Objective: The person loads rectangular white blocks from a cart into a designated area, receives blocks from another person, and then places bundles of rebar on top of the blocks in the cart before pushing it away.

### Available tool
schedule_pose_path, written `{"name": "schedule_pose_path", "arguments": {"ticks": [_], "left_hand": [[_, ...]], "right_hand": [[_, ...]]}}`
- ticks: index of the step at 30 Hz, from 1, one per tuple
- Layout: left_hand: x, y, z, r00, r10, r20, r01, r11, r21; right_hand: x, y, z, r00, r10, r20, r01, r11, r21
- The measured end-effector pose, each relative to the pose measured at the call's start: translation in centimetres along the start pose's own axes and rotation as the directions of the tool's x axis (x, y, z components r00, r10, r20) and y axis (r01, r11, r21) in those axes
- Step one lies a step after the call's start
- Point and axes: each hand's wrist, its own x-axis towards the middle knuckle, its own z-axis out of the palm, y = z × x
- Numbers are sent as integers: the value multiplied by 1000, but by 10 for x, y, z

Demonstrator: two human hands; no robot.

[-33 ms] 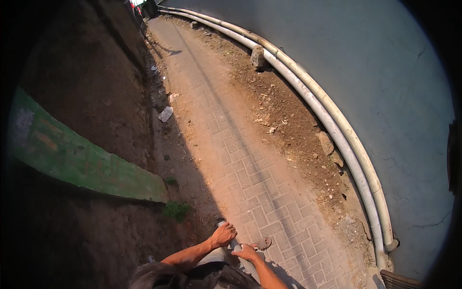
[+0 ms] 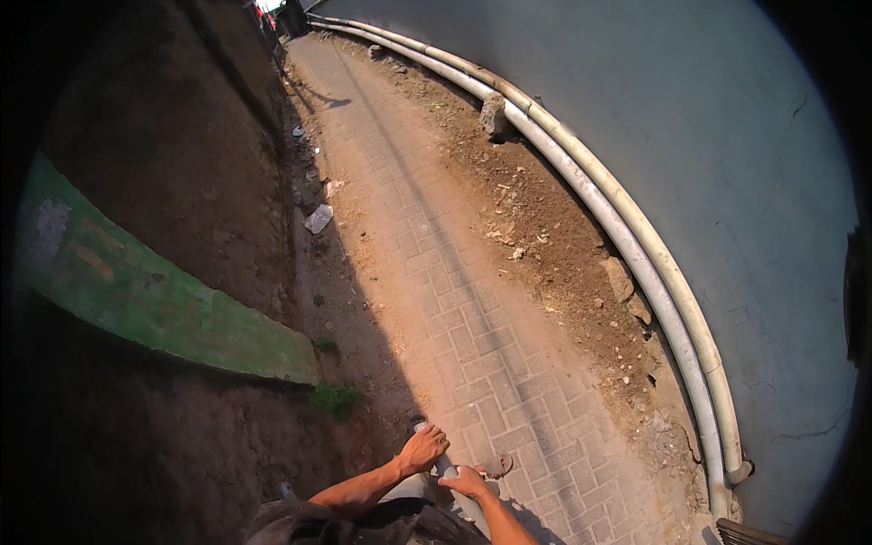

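Both my hands are closed around a grey, round pole or pipe (image 2: 445, 465), which slants from upper left toward my body at the bottom of the view. My left hand (image 2: 423, 447) grips it higher up, near its far end. Closer to me, my right hand (image 2: 466, 482) wraps it with the thumb lying along it. Part of the pole is hidden by the hands, and its lower end disappears near my dark clothing (image 2: 363, 525). Just right of the pole, a small brown curved thing (image 2: 500, 466) shows above the paving; I cannot make out what it is.
A paved path (image 2: 472, 336) runs ahead, sunlit, with shade on the left. Left stand a dark wall (image 2: 182, 136) and a low green wall (image 2: 173, 300). Two pale pipes (image 2: 599, 195) follow the grey wall (image 2: 690, 136) on the right, beside dirt and stones (image 2: 618, 279).
The surroundings have shifted very slightly right in the view. My hands keep the same hold on the pole.
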Motion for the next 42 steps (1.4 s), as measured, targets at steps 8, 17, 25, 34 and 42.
{"name": "schedule_pose_path", "arguments": {"ticks": [8, 17, 25, 34, 42], "left_hand": [[-31, 27, 1, 895, -404, -188, 326, 881, -343], [-235, -77, -18, 33, -999, 42, 998, 34, 46], [-101, -146, 1, 245, -969, 41, 907, 214, -362], [94, -178, 4, 580, -804, 131, 675, 384, -630], [145, -186, 9, 594, -761, 261, 676, 296, -675]], "right_hand": [[-11, 35, -19, 992, -17, -128, 23, 999, 48], [0, 13, 5, 975, 91, -203, -71, 992, 105], [-26, 1, -9, 975, 109, -195, -70, 978, 197], [-69, -4, -19, 954, 27, -298, 48, 970, 240], [-60, 7, 14, 980, 136, -148, -99, 966, 237]]}}
